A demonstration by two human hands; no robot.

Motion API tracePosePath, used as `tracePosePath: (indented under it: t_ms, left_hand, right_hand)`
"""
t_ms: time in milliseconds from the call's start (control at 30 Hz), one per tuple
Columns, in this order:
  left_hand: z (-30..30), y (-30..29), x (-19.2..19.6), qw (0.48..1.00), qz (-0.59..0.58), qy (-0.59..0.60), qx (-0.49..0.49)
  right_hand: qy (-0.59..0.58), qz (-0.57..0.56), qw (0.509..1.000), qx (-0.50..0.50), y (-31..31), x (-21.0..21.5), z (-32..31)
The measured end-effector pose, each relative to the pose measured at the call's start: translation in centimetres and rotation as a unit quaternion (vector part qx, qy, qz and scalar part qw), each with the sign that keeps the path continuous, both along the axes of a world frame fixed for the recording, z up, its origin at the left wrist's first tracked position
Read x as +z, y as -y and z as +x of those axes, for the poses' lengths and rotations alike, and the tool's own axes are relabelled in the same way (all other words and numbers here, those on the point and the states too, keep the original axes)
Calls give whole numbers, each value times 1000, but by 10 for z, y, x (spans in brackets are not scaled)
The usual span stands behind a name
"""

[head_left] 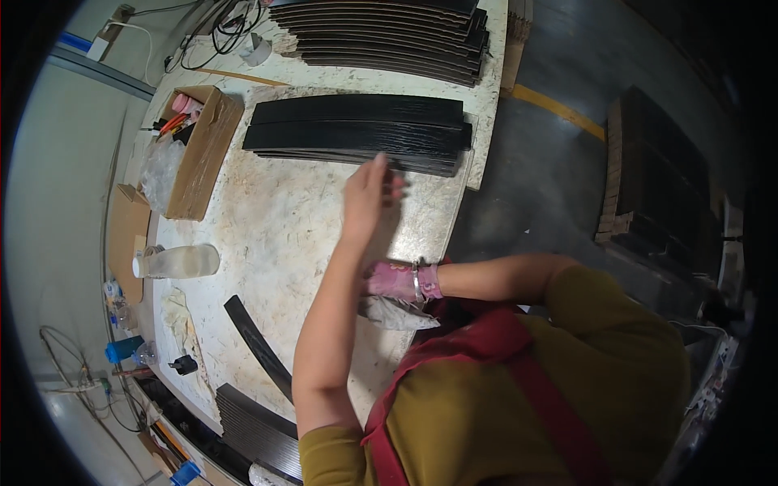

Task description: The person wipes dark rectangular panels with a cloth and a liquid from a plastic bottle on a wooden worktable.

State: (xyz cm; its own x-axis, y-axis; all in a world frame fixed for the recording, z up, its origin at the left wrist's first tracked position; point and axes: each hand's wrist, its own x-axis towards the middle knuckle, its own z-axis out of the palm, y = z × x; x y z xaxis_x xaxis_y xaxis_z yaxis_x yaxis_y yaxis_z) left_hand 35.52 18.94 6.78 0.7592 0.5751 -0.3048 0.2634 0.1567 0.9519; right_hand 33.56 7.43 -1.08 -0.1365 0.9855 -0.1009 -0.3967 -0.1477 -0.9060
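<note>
My bare left hand (371, 194) is over the worktable (284, 211), its fingers apart and reaching toward the near edge of a stack of black wood-grain planks (348, 121). Nothing shows between those fingers. My right hand (395, 280), in a pink patterned glove with a band at the wrist, is near the table's front edge, close to my body. A crumpled grey cloth (397, 313) is bunched in it; my left forearm hides the right fingertips. One loose black strip (258, 344) lies left of my left forearm.
A taller stack of dark planks (389, 36) stands at the back. To the left are a cardboard box (212, 154) of small items, a clear bottle (182, 262) and a pale rag (180, 320). More strips (251, 429) lie at lower left; a dark pallet stack (656, 170) stands on the floor.
</note>
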Motion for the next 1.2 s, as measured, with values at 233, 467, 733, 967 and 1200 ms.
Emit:
tracePosePath:
  t_ms: [233, 467, 733, 967, 1200]
  left_hand:
    - [-305, 30, -14, 869, 256, -192, 377]
    - [-412, 170, -35, 725, 323, -492, 357]
    - [-373, 183, -42, 723, 357, -394, 441]
    - [-396, 228, -58, 733, 318, -357, 484]
    - [-393, 230, -64, 717, 344, -305, 525]
  right_hand:
    - [-348, -246, 904, -6, -6, 31, 30]
    - [-405, -254, 878, 25, -46, 40, 37]
    - [9, -97, 995, 23, -98, 72, -70]
    - [406, 554, 719, 107, -77, 74, -188]
    - [632, 351, 668, 174, -101, 48, -213]
